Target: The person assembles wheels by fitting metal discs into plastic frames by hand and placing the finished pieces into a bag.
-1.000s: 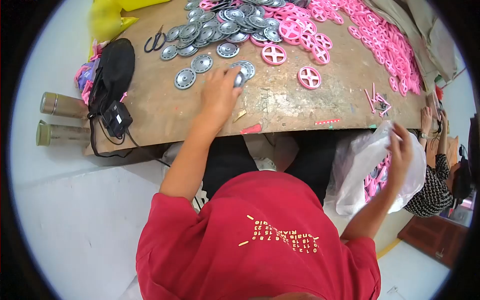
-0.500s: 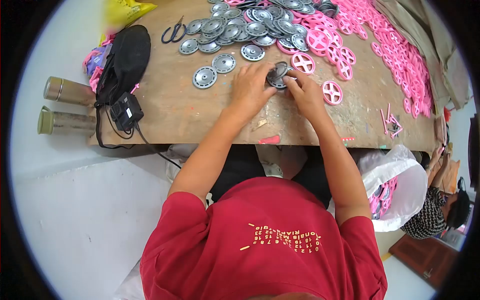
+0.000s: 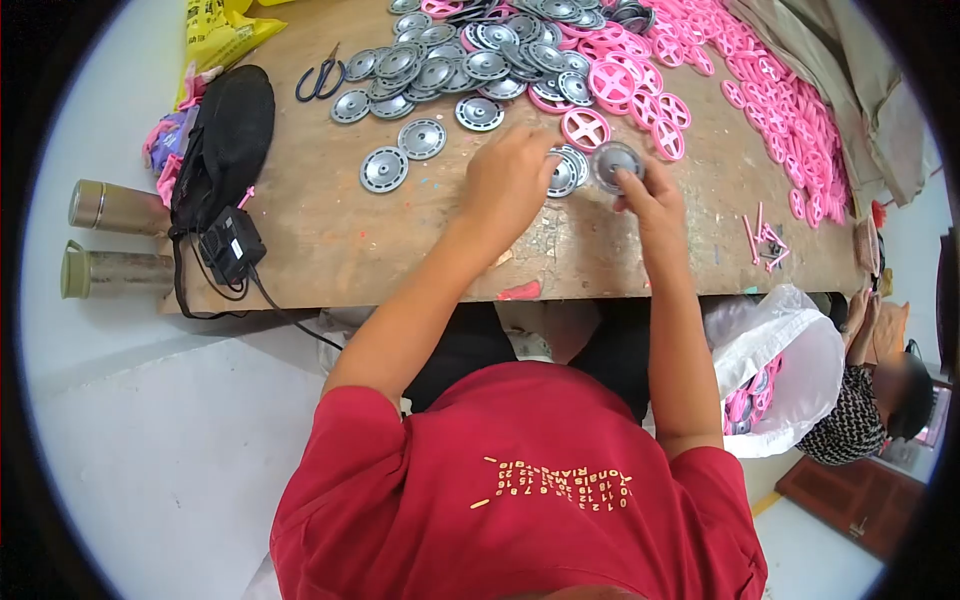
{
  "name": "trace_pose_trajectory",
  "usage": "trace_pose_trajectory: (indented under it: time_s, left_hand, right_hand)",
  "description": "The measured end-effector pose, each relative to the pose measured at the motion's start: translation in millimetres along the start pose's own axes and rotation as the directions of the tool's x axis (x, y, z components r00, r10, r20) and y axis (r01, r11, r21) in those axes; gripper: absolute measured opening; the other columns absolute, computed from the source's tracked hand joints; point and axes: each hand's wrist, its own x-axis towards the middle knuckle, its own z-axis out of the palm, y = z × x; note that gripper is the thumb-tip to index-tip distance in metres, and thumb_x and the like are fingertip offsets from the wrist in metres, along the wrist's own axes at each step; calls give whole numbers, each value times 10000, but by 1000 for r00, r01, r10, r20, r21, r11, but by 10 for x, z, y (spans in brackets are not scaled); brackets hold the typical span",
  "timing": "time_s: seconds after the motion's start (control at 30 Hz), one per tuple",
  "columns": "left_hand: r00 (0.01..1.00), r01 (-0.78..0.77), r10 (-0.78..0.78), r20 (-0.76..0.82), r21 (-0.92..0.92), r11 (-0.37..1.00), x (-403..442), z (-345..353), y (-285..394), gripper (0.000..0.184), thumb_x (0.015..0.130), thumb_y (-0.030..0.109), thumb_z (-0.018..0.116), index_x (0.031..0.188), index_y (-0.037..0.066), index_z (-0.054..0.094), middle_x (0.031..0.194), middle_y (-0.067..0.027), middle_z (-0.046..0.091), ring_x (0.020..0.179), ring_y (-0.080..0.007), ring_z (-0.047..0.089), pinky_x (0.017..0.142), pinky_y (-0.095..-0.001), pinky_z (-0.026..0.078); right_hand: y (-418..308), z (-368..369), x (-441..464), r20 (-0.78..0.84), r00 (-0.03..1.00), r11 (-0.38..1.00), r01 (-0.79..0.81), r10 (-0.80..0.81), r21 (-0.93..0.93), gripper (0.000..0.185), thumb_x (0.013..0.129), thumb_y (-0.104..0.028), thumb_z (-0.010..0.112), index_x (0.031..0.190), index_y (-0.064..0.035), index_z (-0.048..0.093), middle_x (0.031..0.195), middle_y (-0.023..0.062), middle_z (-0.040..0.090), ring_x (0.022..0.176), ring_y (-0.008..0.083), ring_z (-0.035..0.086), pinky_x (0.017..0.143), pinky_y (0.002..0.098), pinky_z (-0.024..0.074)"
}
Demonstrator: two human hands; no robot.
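Grips a grey disc (image 3: 614, 163) between the thumb and fingers of the right hand (image 3: 655, 205), over a worn table (image 3: 400, 265). Curls the left hand (image 3: 510, 180) at the overlapping discs (image 3: 563, 176), with grip or mere contact impossible to tell. Works just short of a pink wheel (image 3: 586, 130), near heaped discs (image 3: 435, 74), with scissors (image 3: 321, 80) farther left and a white bag (image 3: 805, 385) at right.

Scissors (image 3: 326, 68) left of discs (image 3: 436, 73), wheels (image 3: 612, 82) right
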Motion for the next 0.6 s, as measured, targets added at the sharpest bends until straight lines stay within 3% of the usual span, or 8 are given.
trace_pose_trajectory:
  time_s: [0.1, 0.17, 0.2, 0.27, 0.3, 0.47, 0.6]
  left_hand:
    - [996, -68, 68, -54, 11, 998, 324, 243, 18, 165, 784, 113, 634, 940, 62, 653, 925, -125, 614, 865, -306, 596, 749, -408, 478]
    - [993, 24, -47, 109, 209, 978, 513, 420, 39, 165, 798, 132, 606, 944, 64, 643, 938, -139, 606, 881, -321, 589, 747, -415, 483]
    - [993, 8, -31, 111, 200, 980, 575, 535, -2, 165, 798, 132, 606, 944, 64, 643, 938, -139, 606, 881, -321, 589, 747, -415, 483]
    - [999, -11, 25, -44, 286, 958, 653, 742, -101, 186, 816, 143, 566, 975, 75, 635, 959, -156, 595, 888, -330, 580, 756, -413, 485]
    - [999, -17, -2, 54, 353, 935, 693, 743, -111, 288, 803, 81, 572, 1086, 109, 618, 1045, -131, 586, 953, -322, 567, 773, -418, 483]
    - [997, -73, 41, 73, 512, 856, 719, 739, -111, 247, 818, 76, 536, 1050, 93, 620, 1011, -143, 589, 912, -341, 575, 755, -419, 491]
    - [996, -40, -13, 88, 568, 822, 715, 643, -83, 214, 814, 83, 533, 1010, 91, 618, 1003, -144, 581, 884, -336, 578, 742, -411, 501]
  right_hand:
    - [-156, -150, -157, -105, 994, 999, 6, -1, 46, 224, 881, -151, 605, 1073, -34, 598, 901, 5, 619, 698, 69, 519, 629, 218, 415]
    - [-175, -300, -248, -152, 988, 997, 31, -21, 65, 237, 878, -138, 612, 1086, -29, 583, 892, 4, 617, 699, 69, 514, 639, 212, 406]
    - [-164, -361, -295, -168, 985, 997, 39, -29, 61, 237, 878, -138, 612, 1086, -29, 583, 892, 4, 617, 699, 69, 514, 639, 212, 406]
    - [-153, -448, -397, -124, 990, 994, 78, -68, 76, 234, 876, -136, 617, 1079, -26, 580, 886, 4, 616, 699, 70, 515, 639, 213, 409]
    - [-171, -454, -446, -155, 986, 993, 74, -59, 92, 229, 872, -137, 624, 1067, -25, 580, 881, 3, 615, 695, 71, 517, 644, 215, 415]
    - [-96, -559, -532, -136, 989, 989, 73, -55, 127, 245, 874, -140, 621, 1085, -22, 576, 907, 6, 618, 729, 72, 528, 657, 219, 429]
    - [-78, -511, -520, -116, 992, 981, 78, -58, 177, 253, 876, -136, 615, 1100, -25, 573, 932, 12, 623, 784, 70, 544, 670, 219, 435]
